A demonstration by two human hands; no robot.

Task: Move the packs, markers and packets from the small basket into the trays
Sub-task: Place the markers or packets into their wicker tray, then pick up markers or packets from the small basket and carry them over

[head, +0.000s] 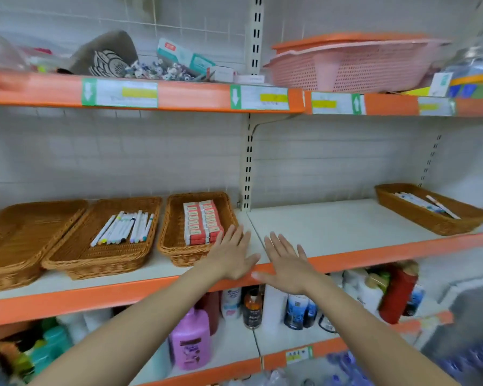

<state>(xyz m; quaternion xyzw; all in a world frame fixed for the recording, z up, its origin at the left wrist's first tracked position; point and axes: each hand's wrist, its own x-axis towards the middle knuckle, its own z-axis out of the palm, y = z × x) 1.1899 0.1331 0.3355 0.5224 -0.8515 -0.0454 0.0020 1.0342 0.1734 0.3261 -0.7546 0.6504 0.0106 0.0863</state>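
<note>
Left hand: the left hand [232,253] reaches over the middle shelf [332,227] with fingers straight and spread, palm down, holding nothing; its fingertips lie just beside the right wall of the tray of packs.
Right hand: the right hand [286,260] is flat and spread too, empty, next to the left hand over the shelf's front edge; the two thumbs nearly meet.
Packs: red-and-white packs [202,222] lie in two neat rows inside the third wicker tray [176,240] from the left.
Markers: white-barrelled markers [123,227] with coloured tips lie side by side in the second wicker tray [76,254].
Empty tray: the leftmost wicker tray [17,240] shows only its woven floor.
Far tray: a fourth wicker tray [435,215] sits well apart at the right end of the shelf, with a few pens or markers [427,206] lying in it.
Small basket: I cannot tell which it is from this view.
Upper shelf: a pink perforated basket [346,68] under an orange lid [346,40], a cap [106,55] and small boxes.
Lower shelf: bottles, among them a purple bottle [190,341] and a red one [398,295].
</note>
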